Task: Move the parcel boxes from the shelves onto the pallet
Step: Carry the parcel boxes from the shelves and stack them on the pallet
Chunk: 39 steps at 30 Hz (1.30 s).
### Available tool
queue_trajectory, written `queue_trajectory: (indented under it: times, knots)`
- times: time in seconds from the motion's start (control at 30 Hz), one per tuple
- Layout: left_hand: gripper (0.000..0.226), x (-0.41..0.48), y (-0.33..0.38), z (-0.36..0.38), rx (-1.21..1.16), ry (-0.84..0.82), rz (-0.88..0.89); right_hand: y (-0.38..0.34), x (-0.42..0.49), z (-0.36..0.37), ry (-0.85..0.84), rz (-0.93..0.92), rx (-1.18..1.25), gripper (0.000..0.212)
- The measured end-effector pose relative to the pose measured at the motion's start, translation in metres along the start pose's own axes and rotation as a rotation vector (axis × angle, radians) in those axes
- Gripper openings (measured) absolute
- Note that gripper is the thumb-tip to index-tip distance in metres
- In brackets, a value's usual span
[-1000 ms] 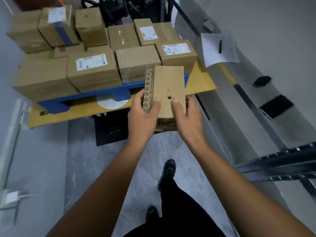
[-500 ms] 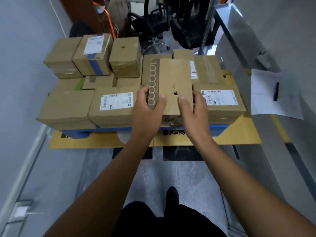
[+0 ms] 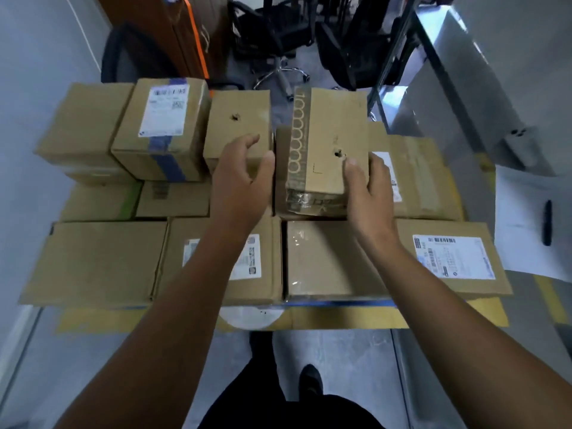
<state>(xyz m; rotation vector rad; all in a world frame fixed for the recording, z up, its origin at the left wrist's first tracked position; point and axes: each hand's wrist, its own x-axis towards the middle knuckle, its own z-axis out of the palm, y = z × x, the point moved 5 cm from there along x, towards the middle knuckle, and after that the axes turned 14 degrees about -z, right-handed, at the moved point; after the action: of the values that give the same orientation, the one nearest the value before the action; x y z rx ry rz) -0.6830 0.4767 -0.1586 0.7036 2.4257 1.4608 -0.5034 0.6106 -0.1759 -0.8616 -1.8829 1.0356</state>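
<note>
A brown parcel box [image 3: 328, 131] with a strip of printed circles and a small hole in its top lies on the second layer of boxes on the pallet [image 3: 340, 303], at the middle right. My right hand [image 3: 368, 187] grips its near right corner, thumb on top beside the hole. My left hand [image 3: 238, 178] hovers just left of the box with fingers spread, thumb close to its edge and holding nothing. Several other cardboard parcels cover the pallet, among them a blue-taped box [image 3: 164, 125] at the back and a labelled box [image 3: 455, 255] at the front right.
A flat cardboard sheet [image 3: 340, 318] sticks out under the pallet. Office chairs [image 3: 278, 35] stand behind it. A metal shelf [image 3: 464, 72] runs along the right, with paper [image 3: 523, 249] and a pen [image 3: 547, 222] on it. A wall [image 3: 31, 57] closes the left side. My shoe [image 3: 311, 382] is on the floor.
I walked up to the pallet carrying the box in both hands and set it down on the stacked boxes. My left hand has come off it and opened.
</note>
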Motion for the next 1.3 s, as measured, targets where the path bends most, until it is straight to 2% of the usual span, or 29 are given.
queue_trajectory:
  times: [0.13, 0.27, 0.5, 0.67, 0.9, 1.03, 1.1, 1.2, 1.3]
  knots:
    - [0.043, 0.045, -0.002, 0.009, 0.134, -0.080, 0.062, 0.014, 0.043, 0.029, -0.066, -0.003, -0.051, 0.048]
    - [0.044, 0.063, -0.004, 0.021, 0.254, -0.162, 0.063, 0.031, 0.069, 0.046, -0.063, 0.044, -0.069, 0.048]
    - [0.044, 0.066, -0.006, 0.030, 0.383, -0.129, 0.011, 0.045, 0.076, 0.064, -0.130, 0.082, -0.062, 0.047]
    - [0.046, 0.064, -0.004, 0.029, 0.380, -0.140, -0.015, 0.047, 0.075, 0.066, -0.188, 0.095, -0.030, 0.060]
    - [0.040, 0.063, -0.001, 0.031, 0.392, -0.108, -0.026, 0.049, 0.073, 0.061, -0.241, 0.115, 0.012, 0.055]
    - [0.037, 0.066, 0.001, 0.032, 0.428, -0.121, -0.003, 0.046, 0.071, 0.055, -0.287, 0.135, 0.012, 0.064]
    - [0.040, 0.065, 0.007, 0.031, 0.412, -0.122, 0.019, 0.042, 0.067, 0.045, -0.260, 0.155, 0.038, 0.072]
    - [0.046, 0.054, 0.021, 0.032, 0.372, -0.118, 0.122, 0.032, 0.056, 0.021, -0.152, 0.140, 0.015, 0.061]
    - [0.048, 0.032, 0.036, 0.040, 0.286, -0.198, 0.205, 0.020, 0.037, -0.007, -0.042, 0.147, -0.037, 0.055]
